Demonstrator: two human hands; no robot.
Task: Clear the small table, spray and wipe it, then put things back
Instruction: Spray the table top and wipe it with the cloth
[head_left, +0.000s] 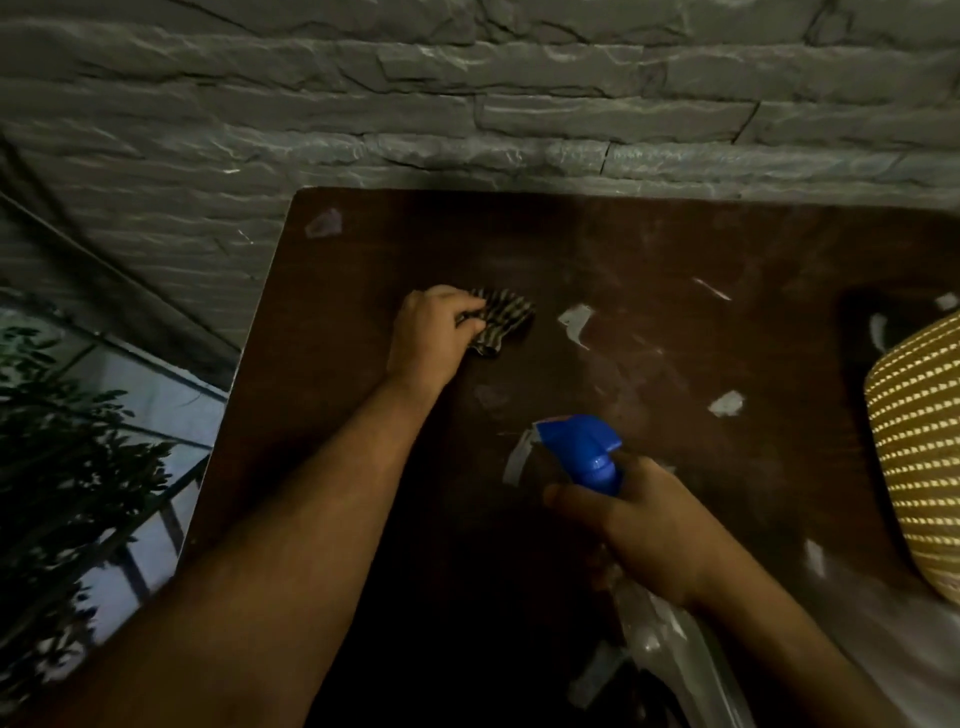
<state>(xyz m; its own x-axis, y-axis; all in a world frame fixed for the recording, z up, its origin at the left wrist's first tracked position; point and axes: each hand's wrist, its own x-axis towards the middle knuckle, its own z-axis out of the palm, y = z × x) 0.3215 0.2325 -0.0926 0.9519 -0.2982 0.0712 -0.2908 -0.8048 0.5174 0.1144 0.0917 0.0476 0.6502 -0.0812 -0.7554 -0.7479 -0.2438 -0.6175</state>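
head view: one cloth (501, 321) in left hand (434, 340), one spray bottle (587, 457) in right hand (644, 530).

1. Small table (597, 249): dark brown top, smooth, worn, with pale patches where the finish has peeled.
2. Cloth (501, 321): soft striped woven fabric, crumpled.
3. Spray bottle (582, 449): glossy blue plastic head; body possibly clear plastic, too dim to confirm.
4. Wall (467, 104): rough grey stone-textured surface.

At three o'clock the frame edge cuts off a yellow woven object (919, 457). My right hand (649, 530) hides the spray bottle (587, 452) body. My left hand (431, 338) partly covers the striped cloth (501, 322).
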